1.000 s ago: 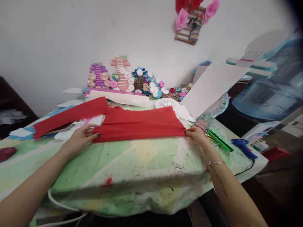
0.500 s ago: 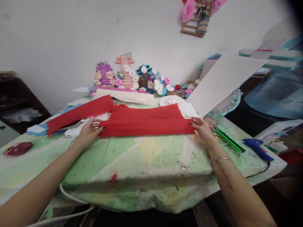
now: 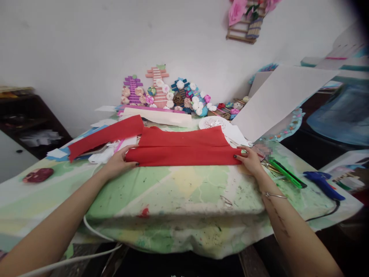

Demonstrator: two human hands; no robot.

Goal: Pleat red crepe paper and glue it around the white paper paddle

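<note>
A folded red crepe sheet (image 3: 184, 148) lies across the middle of the table (image 3: 178, 192). My left hand (image 3: 119, 161) pinches the sheet's left end, thumb on top. My right hand (image 3: 250, 159) pinches its right end. A second red strip (image 3: 105, 136) lies loose to the left, slanting toward the back.
Green-handled scissors (image 3: 284, 173) and a blue glue gun (image 3: 323, 184) with a black cord lie right of my right hand. A white card sheet (image 3: 276, 98) leans at the back right. Paper-flower crafts (image 3: 167, 96) line the wall. A dark red lump (image 3: 39, 175) sits far left.
The camera view has shifted, so everything sits further right in the picture. Both hands have stayed on the ends of the red sheet, which now looks a little narrower front to back.
</note>
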